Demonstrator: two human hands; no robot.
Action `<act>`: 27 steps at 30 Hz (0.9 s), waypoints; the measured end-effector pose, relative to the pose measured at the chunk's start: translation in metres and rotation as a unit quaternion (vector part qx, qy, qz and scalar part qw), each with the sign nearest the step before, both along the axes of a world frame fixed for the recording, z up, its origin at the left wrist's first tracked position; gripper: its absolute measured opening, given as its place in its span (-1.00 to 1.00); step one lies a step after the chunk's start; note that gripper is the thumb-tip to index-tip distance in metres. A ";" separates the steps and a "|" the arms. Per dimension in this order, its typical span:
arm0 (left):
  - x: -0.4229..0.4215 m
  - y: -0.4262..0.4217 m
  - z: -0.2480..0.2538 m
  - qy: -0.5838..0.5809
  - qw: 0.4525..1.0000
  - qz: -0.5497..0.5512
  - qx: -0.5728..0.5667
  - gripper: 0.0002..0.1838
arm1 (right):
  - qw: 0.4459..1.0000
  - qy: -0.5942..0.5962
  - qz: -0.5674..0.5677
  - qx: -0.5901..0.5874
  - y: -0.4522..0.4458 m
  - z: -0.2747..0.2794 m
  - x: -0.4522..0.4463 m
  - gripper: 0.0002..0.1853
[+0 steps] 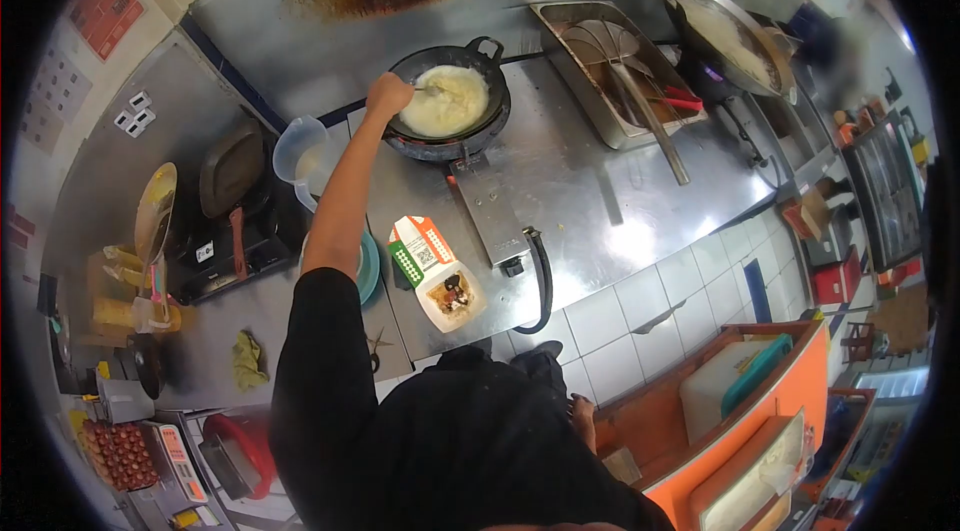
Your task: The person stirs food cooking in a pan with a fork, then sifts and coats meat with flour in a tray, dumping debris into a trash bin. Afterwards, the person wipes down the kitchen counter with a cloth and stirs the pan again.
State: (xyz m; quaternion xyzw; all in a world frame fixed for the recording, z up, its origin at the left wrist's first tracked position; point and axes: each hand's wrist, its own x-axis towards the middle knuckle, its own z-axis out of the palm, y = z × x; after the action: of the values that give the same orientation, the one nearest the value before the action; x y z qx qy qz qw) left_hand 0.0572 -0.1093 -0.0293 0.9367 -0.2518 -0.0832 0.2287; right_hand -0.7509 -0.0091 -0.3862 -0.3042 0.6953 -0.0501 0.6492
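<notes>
My left hand point(390, 94) is closed around a thin metal utensil point(430, 90) at the left rim of a black wok point(485, 56). The utensil's tip dips into a pale, creamy mixture point(455, 109), so its kind is hidden. The wok sits on a burner on the steel counter point(560, 221). Low beside my body hangs my right hand point(582, 413), its visible fingers loose, with nothing seen in them. An open paper food box point(452, 299) with white and dark brown contents stands near the counter's front edge.
Left of my arm are a clear plastic jug point(302, 151), a square pan point(232, 171), scissors point(376, 346) and a green cloth point(249, 361). A steel tray point(625, 136) with a long-handled strainer point(650, 111) and a large pan point(725, 36) stand right. An orange cabinet point(640, 371) is behind.
</notes>
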 end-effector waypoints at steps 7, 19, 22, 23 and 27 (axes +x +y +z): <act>-0.020 -0.001 0.021 -0.148 0.981 -0.090 0.081 -0.74 | 0.998 0.015 0.055 0.014 0.001 -0.012 -0.006 -0.58; -0.165 0.103 0.052 -0.255 0.954 -0.137 -0.080 -0.76 | 0.968 0.011 0.249 -0.003 -0.069 -0.006 0.053 -0.60; -0.185 0.112 0.028 -0.226 0.961 -0.125 -0.098 -0.79 | 0.961 0.006 0.275 -0.019 -0.083 -0.001 0.064 -0.60; -0.189 0.114 0.022 -0.212 0.964 -0.122 -0.100 -0.80 | 0.958 0.005 0.285 -0.025 -0.087 0.000 0.067 -0.60; -0.203 0.117 0.006 -0.163 0.953 0.010 -0.256 -0.84 | 0.949 0.003 0.313 -0.044 -0.099 0.005 0.072 -0.61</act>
State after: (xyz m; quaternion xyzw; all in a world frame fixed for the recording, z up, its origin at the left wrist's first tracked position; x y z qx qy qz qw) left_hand -0.1455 0.0078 -0.0236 0.8499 -0.2888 0.1407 0.4178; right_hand -0.6786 -0.1084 -0.3815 -0.5346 0.5642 0.1256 0.6166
